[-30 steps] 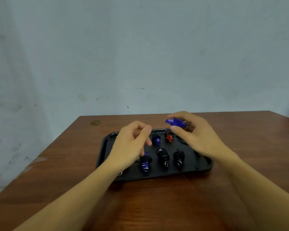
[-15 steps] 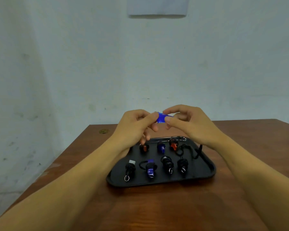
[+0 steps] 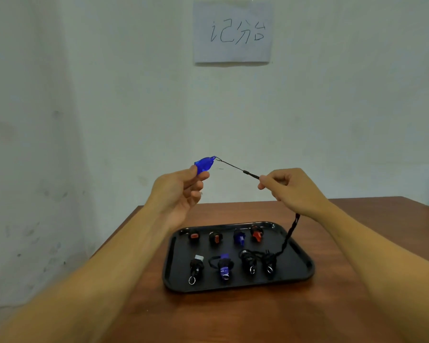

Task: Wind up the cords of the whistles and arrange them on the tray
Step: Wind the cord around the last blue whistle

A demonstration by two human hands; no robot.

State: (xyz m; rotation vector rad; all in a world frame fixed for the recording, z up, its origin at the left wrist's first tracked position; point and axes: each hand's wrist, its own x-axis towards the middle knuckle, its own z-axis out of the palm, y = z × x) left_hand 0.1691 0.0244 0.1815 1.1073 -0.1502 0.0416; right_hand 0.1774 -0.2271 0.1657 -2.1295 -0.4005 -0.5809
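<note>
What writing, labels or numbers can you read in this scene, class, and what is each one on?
"记分台": handwritten in dark strokes on the paper sheet stuck to the wall.
Whistles on the tray: no print can be made out; they are too small to tell.
Blue whistle held in the left hand: no lettering shows.

Head view, forward-down over tray [image 3: 305, 258]

Blue whistle [image 3: 204, 164] held aloft, black cord [image 3: 289, 237] trailing onto the black tray [image 3: 305, 256] of wound whistles [image 3: 233, 253].
</note>
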